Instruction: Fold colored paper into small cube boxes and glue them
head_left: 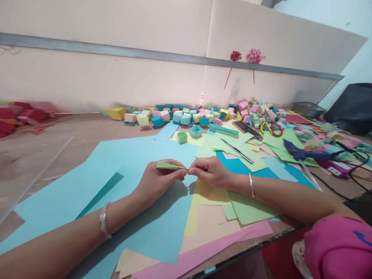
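Note:
A folded strip of light green paper is pinched between both hands just above a large light blue sheet. My left hand grips its left part with fingers closed round it. My right hand pinches its right end. Each wrist wears a silver bangle. Under the hands lie overlapping yellow, green, pink and blue sheets.
Several small folded paper boxes line the back by the wall. To the right lie scissors, a blue glue gun with black cable, a thin metal tool and a phone. Red paper sits far left.

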Motion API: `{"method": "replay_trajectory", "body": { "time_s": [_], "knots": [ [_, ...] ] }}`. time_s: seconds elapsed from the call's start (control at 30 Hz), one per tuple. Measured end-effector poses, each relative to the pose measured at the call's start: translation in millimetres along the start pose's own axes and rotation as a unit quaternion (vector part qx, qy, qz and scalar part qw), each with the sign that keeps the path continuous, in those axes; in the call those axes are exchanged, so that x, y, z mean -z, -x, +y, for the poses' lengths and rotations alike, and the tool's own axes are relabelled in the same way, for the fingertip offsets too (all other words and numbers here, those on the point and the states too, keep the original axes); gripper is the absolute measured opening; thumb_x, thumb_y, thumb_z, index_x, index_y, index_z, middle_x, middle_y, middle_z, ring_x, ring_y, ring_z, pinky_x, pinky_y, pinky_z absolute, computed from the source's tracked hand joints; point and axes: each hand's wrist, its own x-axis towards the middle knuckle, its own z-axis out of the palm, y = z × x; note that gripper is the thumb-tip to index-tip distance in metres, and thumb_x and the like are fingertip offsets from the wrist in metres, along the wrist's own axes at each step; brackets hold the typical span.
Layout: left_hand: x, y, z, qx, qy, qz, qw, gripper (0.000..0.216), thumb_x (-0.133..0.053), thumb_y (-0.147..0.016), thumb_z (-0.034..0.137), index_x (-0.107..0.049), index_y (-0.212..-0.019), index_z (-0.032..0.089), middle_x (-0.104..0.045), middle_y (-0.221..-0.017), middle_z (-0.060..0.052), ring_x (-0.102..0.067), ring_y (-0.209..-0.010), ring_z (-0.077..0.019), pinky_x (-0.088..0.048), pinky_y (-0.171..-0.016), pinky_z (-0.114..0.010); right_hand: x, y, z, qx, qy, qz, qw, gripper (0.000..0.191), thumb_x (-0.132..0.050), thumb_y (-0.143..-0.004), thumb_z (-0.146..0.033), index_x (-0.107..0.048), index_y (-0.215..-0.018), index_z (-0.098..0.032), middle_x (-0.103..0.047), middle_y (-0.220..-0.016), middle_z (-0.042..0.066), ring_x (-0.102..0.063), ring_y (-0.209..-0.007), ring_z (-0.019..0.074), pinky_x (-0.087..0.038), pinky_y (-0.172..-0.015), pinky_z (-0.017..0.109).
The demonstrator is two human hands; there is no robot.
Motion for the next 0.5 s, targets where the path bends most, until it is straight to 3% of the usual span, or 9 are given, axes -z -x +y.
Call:
{"method": "replay_trajectory", "body": {
  "time_s": [0.07, 0.2, 0.4, 0.5],
  "knots": [
    [0.4, 0.9, 0.7, -0.017, -0.004, 0.014, 1.0, 0.017, -0.07, -0.072, 0.034, -0.07, -0.065, 0.018, -0.067, -0.062, -0.001, -0.056, -0.055, -0.0124, -0.045, -0.05, -0.022, -1.4, 0.9, -3.3, -0.015, -0.006, -0.007, 1.0, 0.02, -0.056, -0.086, -0.031, -0.063, -0.076, -0.015, -0.054, -0.058, -0.004, -0.044, -0.053, 0.0071, -0.036, -0.053, 0.02],
    [4.9, -3.4, -6.0, -0.039, 0.005, 0.037, 0.999, 0.015, -0.068, -0.076, 0.034, -0.07, -0.07, 0.02, -0.065, -0.062, 0.0, -0.054, -0.054, -0.0116, -0.045, -0.05, -0.022, -0.8, 2.9, -1.7, -0.031, -0.003, 0.004, 1.0, 0.015, -0.056, -0.085, -0.025, -0.059, -0.075, -0.015, -0.052, -0.054, -0.005, -0.044, -0.051, 0.007, -0.035, -0.051, 0.02],
    [4.3, -2.2, -9.1, -0.032, 0.001, -0.018, 0.999, 0.023, -0.07, -0.075, 0.038, -0.071, -0.088, 0.019, -0.069, -0.067, -0.002, -0.061, -0.058, -0.015, -0.047, -0.049, -0.023, -0.4, 2.6, -2.9, -0.035, 0.048, -0.002, 0.998, 0.018, -0.053, -0.087, -0.024, -0.06, -0.074, -0.015, -0.055, -0.055, -0.003, -0.046, -0.051, 0.0077, -0.037, -0.053, 0.02],
    [2.4, -1.2, -5.9, -0.043, -0.03, -0.038, 0.998, 0.022, -0.064, -0.08, 0.038, -0.072, -0.082, 0.018, -0.069, -0.066, -0.003, -0.06, -0.057, -0.0135, -0.046, -0.048, -0.022, 15.7, -0.4, -13.9, 0.008, 0.095, -0.013, 0.995, 0.016, -0.054, -0.089, -0.025, -0.063, -0.083, -0.014, -0.062, -0.065, 0.0, -0.052, -0.059, 0.0089, -0.041, -0.057, 0.021]
  ]
}}
